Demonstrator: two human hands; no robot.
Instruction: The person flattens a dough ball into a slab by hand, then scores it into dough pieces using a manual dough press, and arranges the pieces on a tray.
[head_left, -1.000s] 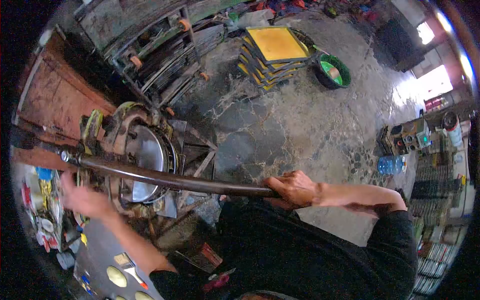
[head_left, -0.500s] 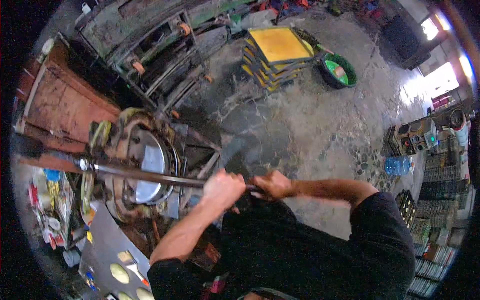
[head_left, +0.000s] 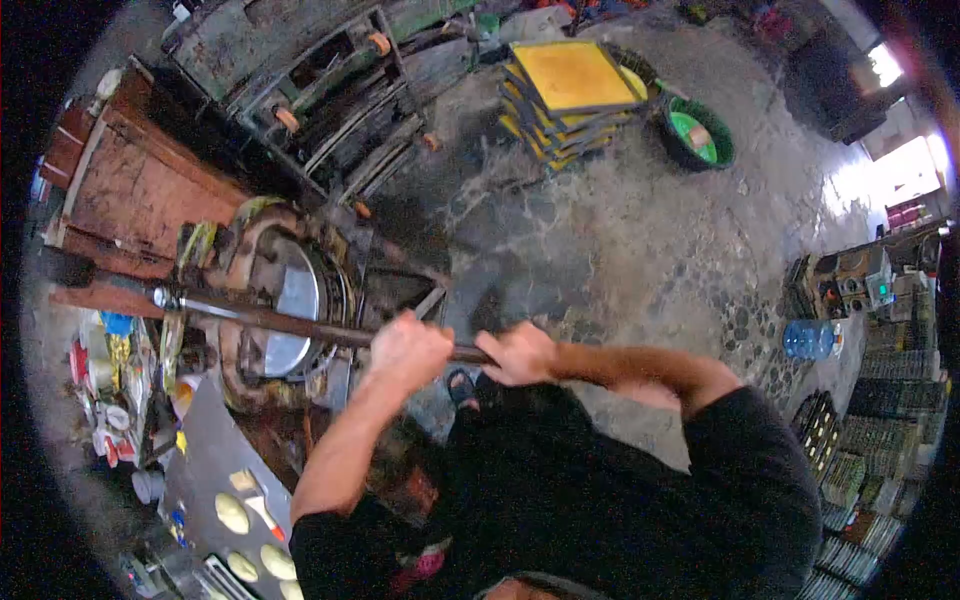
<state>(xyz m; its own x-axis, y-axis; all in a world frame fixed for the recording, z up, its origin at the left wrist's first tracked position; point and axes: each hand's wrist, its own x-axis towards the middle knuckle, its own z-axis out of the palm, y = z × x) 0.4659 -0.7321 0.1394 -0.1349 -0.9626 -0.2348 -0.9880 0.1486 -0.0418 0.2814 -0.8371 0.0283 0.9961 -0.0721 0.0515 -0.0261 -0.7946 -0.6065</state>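
A long metal lever bar [head_left: 300, 328] crosses from the left over a round metal press [head_left: 245, 330]. My left hand [head_left: 410, 352] is wrapped round the bar, just right of the press. Close beside it, my right hand [head_left: 522, 352] grips the bar near its right end. Under the bar, the press shows a pale, shiny round plate [head_left: 293, 318], partly hidden. Below and left of my left arm, a grey metal sheet [head_left: 200, 440] carries several pale dough pieces [head_left: 232, 514] and a flat brush [head_left: 262, 508] with a white and orange handle.
Yellow-topped trays [head_left: 575, 75] are stacked on the floor ahead, beside a dark tub [head_left: 695, 135] with green inside. A reddish wooden cabinet [head_left: 150, 200] stands left. At right are a blue water bottle [head_left: 812, 338] and several stacked racks [head_left: 885, 420].
Both hands, still gripping the bar, have moved left and slightly upward in view. The bar sits higher over the press. The camera has shifted a little, and a sandalled foot now shows below the hands.
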